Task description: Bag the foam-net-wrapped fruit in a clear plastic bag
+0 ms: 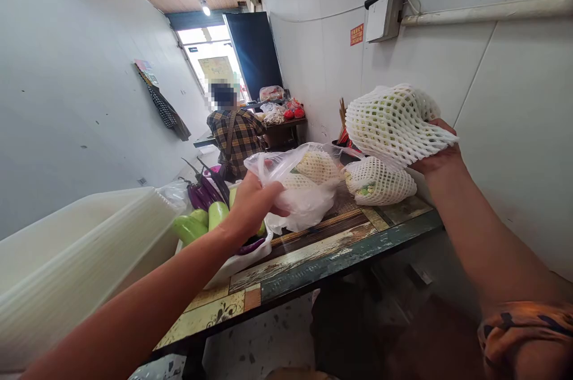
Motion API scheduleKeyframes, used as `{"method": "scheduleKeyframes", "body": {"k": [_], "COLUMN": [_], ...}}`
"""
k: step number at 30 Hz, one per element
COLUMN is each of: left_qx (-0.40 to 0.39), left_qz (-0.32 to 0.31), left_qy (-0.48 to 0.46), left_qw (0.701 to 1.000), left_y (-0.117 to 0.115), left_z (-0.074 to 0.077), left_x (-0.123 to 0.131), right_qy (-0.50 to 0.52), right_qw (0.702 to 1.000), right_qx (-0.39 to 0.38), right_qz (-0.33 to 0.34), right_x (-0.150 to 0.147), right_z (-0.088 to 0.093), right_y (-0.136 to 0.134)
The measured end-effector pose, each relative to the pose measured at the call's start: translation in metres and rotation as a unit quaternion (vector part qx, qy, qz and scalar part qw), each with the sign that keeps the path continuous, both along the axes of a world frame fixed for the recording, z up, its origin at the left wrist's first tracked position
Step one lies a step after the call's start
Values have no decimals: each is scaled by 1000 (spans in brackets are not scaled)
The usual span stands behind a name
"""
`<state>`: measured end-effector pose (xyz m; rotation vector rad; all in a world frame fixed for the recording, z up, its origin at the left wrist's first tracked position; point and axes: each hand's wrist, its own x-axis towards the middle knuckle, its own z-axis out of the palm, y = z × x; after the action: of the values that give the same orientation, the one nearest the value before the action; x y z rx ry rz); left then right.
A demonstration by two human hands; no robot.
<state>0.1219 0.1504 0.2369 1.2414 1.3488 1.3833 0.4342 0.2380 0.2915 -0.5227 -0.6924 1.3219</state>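
Observation:
My right hand (441, 150) is raised over the table's right end, its fingers closed round a cauliflower in a white foam net (389, 120). My left hand (257, 198) grips the edge of a clear plastic bag (308, 207) on the table. Inside that bag sit more net-wrapped pieces (317, 166), blurred by the plastic. Below my right hand, another netted cauliflower (380, 182) rests on the tabletop, pale florets and green showing at its end. Left of the bag, partly behind my left forearm, a white basket (250, 258) holds purple eggplants (203, 195) and pale green gourds (191, 228).
A large white foam box (89, 249) stands at the left. The patterned wooden table (313, 255) runs along the right wall. Behind it a person in a plaid shirt (235, 135) sits near another table with bagged goods (280, 111). Thin sticks (342, 123) stand by the wall.

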Motion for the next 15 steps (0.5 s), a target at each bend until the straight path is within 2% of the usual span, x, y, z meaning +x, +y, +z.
{"method": "scheduleKeyframes", "body": {"k": [5,9,12,15], "left_qx": [7,-25,-24,-19], "left_qz": [-13,-17,-21,3], "left_qy": [-25,-43,-59,-50], "left_qw": [1000,999,998,999], "left_y": [-16,-39,-62,-86], "left_z": [-4,-12,-21,-31], "left_x": [0,-5,-9,-8], "right_qy": [-4,-17,-51,-96], "right_qw": [999,999,997,995], "right_qx": [9,-7,-12,-8], "right_qz": [36,44,56,32], "right_x": [0,-12,-32,-58], "right_z": [-5,-5,-7,-19], "right_y": [6,15,41,89]}}
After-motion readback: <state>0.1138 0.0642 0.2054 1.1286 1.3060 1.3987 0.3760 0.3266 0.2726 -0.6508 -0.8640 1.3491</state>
